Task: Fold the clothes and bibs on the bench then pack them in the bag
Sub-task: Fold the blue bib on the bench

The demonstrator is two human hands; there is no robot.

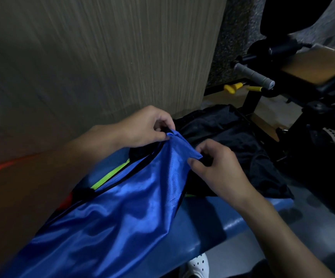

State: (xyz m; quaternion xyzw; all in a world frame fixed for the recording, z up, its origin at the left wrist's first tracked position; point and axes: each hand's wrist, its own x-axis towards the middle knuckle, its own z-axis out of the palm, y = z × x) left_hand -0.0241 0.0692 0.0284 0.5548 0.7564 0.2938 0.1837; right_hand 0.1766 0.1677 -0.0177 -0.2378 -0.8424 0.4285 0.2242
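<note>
A shiny blue bib with black edging stretches from the lower left up to the middle of the view, above a blue padded bench. My left hand pinches its upper left corner. My right hand pinches the upper right corner, and the edge between the two hands is taut. Under the bib lie a neon-green piece and a bit of red fabric. Dark black clothes lie in a heap on the bench just beyond my hands.
A wood-grain wall panel rises close on the left. Black gym equipment with a grey handle and yellow knobs stands at the right. A white perforated shoe shows below the bench edge.
</note>
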